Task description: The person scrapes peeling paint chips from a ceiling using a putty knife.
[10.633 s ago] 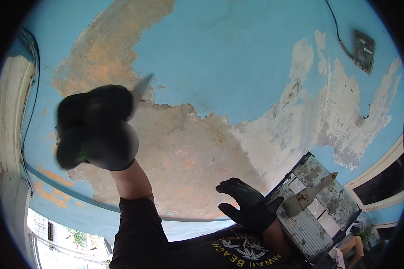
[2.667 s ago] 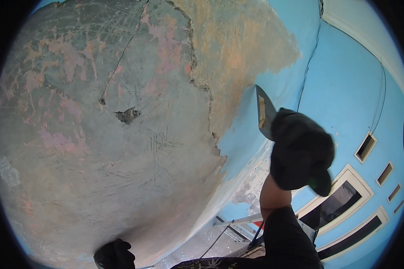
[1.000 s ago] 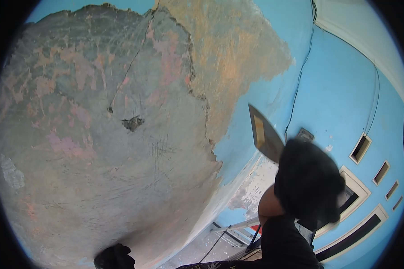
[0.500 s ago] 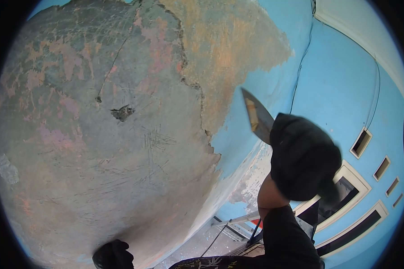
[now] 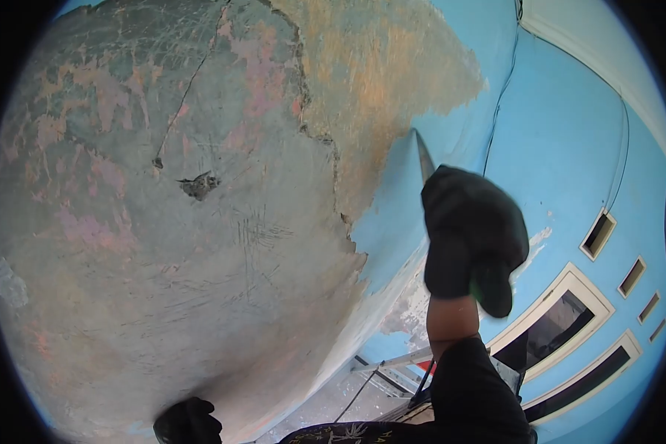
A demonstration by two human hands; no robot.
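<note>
In a black glove, my right hand [image 5: 475,237] is closed around a pointed metal blade tool [image 5: 424,154]. The blade stands nearly edge-on to the view, its tip at the border between blue paint [image 5: 396,185] and the bared tan patch [image 5: 377,81] of the wall. My left hand [image 5: 188,422], also black-gloved, is at the bottom left against the grey wall [image 5: 163,296]; its fingers look bent, and whether it holds anything is hidden.
The grey wall has a hole [image 5: 199,185] and a long crack. At the right are a blue wall with a framed window [image 5: 559,325], small vents [image 5: 598,234] and a hanging cable. A metal ladder [image 5: 399,362] stands below.
My right hand has moved left and slightly up with the blade, which has turned from showing its flat face to nearly edge-on. My left hand has hardly moved.
</note>
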